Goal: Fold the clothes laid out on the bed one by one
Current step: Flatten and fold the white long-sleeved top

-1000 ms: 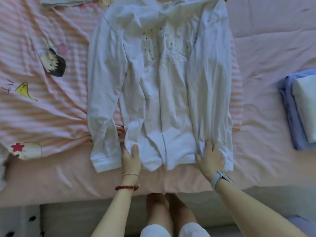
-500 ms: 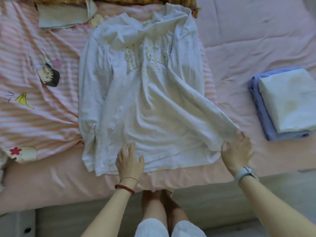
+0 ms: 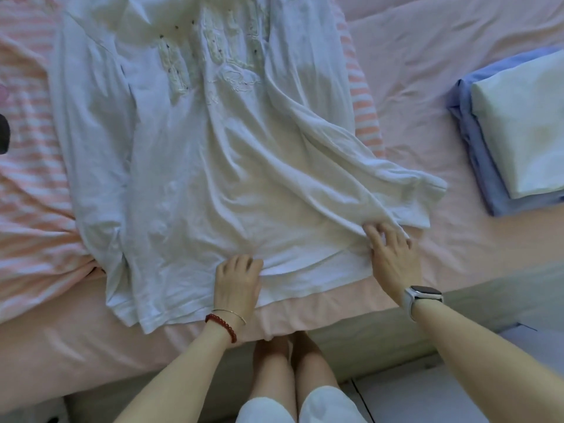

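A white long-sleeved shirt (image 3: 213,166) is spread front-up on the pink bed sheet (image 3: 457,239), its hem near the bed's front edge and its upper part laid over a pink-and-white striped garment (image 3: 30,178). The left sleeve (image 3: 91,132) is laid down along the body; the right sleeve (image 3: 366,178) is stretched out diagonally, with its cuff (image 3: 433,193) turned toward a folded stack, a white piece (image 3: 525,123) on a blue one (image 3: 476,154), which is kept well apart at the right.

The left hand (image 3: 236,282) is rested on the hem near the middle, its fingers curled into a small bunch of cloth, which appears to be gripped. The right hand (image 3: 393,257) is laid on the cloth where the right sleeve crosses the hem corner; its fingers are spread and bent, and whether fabric is pinched beneath them cannot be told.

The shirt is judged to be light, thin and limp: wrinkles are gathered wherever it is pushed, and no shape is likely to be kept when it is lifted. It would best be taken by the cuff, the hem corners or the shoulder seams, and smoothed flat after each fold.

Raised pale lettering (image 3: 213,50) is stitched across the chest, with a fine script line (image 3: 238,82) below; neither can be read. No label is shown.
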A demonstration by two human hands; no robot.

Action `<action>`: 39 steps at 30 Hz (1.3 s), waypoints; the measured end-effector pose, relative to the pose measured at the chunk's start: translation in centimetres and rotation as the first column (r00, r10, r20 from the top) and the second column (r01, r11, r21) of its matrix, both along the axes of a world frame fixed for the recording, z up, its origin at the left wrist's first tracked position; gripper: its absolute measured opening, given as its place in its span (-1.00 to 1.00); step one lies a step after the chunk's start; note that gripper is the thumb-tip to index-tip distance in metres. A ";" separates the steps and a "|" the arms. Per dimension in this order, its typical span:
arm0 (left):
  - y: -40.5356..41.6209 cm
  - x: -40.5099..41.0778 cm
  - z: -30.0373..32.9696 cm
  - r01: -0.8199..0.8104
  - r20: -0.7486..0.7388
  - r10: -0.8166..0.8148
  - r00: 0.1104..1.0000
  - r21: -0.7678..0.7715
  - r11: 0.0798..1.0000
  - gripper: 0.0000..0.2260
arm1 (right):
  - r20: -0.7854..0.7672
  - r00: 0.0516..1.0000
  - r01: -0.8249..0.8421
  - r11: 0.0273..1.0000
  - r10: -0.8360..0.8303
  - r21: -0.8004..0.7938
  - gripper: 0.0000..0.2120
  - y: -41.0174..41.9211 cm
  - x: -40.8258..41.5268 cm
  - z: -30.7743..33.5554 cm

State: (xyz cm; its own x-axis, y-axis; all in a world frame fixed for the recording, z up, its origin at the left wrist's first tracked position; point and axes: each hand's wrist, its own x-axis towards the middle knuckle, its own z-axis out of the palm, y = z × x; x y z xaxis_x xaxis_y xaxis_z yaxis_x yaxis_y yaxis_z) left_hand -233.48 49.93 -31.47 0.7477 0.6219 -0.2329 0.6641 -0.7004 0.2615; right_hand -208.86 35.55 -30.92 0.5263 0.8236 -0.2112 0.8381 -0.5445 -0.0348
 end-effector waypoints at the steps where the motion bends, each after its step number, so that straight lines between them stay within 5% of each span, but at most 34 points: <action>1: 0.3 -0.4 -0.1 0.001 0.078 0.000 0.997 -0.018 1.000 -0.71 | 0.002 1.000 -0.026 1.000 0.026 0.016 -0.47 0.1 0.6 -0.1; 5: 1.0 -2.4 1.0 0.090 0.263 -0.066 0.963 -0.080 0.993 -0.78 | 0.003 0.987 -0.162 0.985 0.162 0.061 -0.51 0.1 2.5 1.4; 10: 0.0 -5.6 4.7 0.109 0.224 -0.065 0.972 -0.192 0.975 -0.69 | 0.055 0.895 -0.444 0.895 0.442 0.030 -0.53 -2.8 3.2 4.9; 14: -0.6 -6.7 5.5 0.099 -0.118 -0.144 0.983 -0.321 0.942 -0.72 | -0.087 0.881 -0.472 0.850 0.465 -0.234 -0.42 -4.2 2.4 5.8; 17: -1.2 -7.6 4.3 -0.091 -0.294 -0.025 0.955 -0.375 0.923 -0.68 | -0.255 0.943 -0.323 0.778 0.215 -0.539 -0.45 -4.3 1.1 4.5; 19: -1.6 -8.0 4.2 -0.206 -0.219 0.139 0.966 -0.321 0.924 -0.70 | -0.238 0.963 -0.240 0.807 0.127 -0.540 -0.54 -3.3 -0.5 4.2; 23: -2.0 -9.1 3.8 -0.395 -0.144 0.375 0.916 -0.154 0.905 -0.67 | -0.199 0.936 -0.336 0.908 0.292 -0.249 -0.59 -1.1 -4.5 3.7; 25: -1.9 -10.2 3.2 -0.363 -0.344 0.301 0.889 -0.128 0.923 -0.51 | -0.283 0.895 -0.404 0.896 0.345 -0.183 -0.46 0.4 -6.8 3.5; 28: -2.0 -12.7 2.0 -0.267 -0.571 0.016 0.821 -0.360 0.894 -0.51 | -0.472 0.834 -0.491 0.774 0.287 -0.398 -0.44 1.8 -10.1 2.8; 30: -1.6 -13.6 2.3 -0.400 -0.512 0.112 0.852 -0.496 0.771 -0.64 | -0.456 0.845 -0.508 0.684 0.278 -0.524 -0.57 2.6 -11.7 2.7; 33: -0.4 -15.0 3.6 -0.512 -0.248 0.449 0.858 -0.364 0.778 -0.74 | -0.294 0.903 -0.425 0.751 0.313 -0.505 -0.72 4.6 -13.4 3.7; 36: 3.7 -16.2 5.5 -0.732 -0.037 0.754 0.655 -0.277 0.622 -0.74 | -0.259 0.908 -0.414 0.804 0.330 -0.426 -0.72 8.3 -14.8 5.2; 39: 9.8 -16.4 6.8 -0.836 0.095 0.888 0.450 -0.305 0.456 -0.68 | -0.281 0.905 -0.392 0.881 0.319 -0.264 -0.71 13.0 -16.8 6.1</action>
